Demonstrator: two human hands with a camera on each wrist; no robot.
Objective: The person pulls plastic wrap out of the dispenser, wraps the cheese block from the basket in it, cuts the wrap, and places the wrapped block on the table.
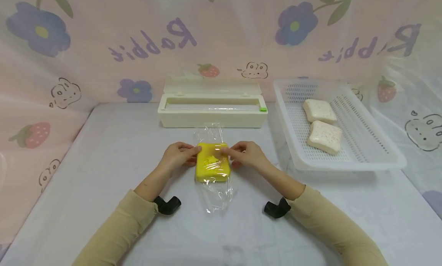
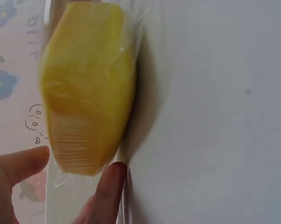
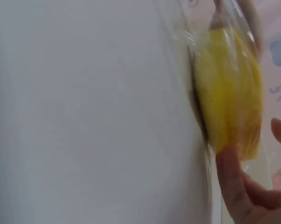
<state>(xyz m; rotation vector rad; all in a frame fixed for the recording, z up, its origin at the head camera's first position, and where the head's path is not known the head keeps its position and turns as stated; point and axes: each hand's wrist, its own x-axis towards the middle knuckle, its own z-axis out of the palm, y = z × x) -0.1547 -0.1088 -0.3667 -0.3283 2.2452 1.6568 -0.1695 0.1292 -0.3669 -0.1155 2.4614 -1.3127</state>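
In the head view a yellow, pillow-shaped block (image 1: 213, 170), with crumbly yellow bits on its top, lies in clear plastic wrap (image 1: 216, 199) mid-table. The film runs out past its far and near ends and looks taut and creased over the sides. My left hand (image 1: 177, 155) holds the block's left side, thumb at the upper edge and fingers lower down. On the opposite side my right hand (image 1: 249, 155) grips likewise, its thumb over the top edge. Both wrist views show the yellow block (image 2: 86, 88) from its sides, under shiny film. The block's underside is hidden.
Behind the block stands a white cling film dispenser (image 1: 212, 119), lid raised, with a green slider at its right end. At the right a white perforated basket (image 1: 366, 164) holds two speckled off-white blocks (image 1: 324, 137). A printed curtain (image 1: 221, 36) hangs behind the table.
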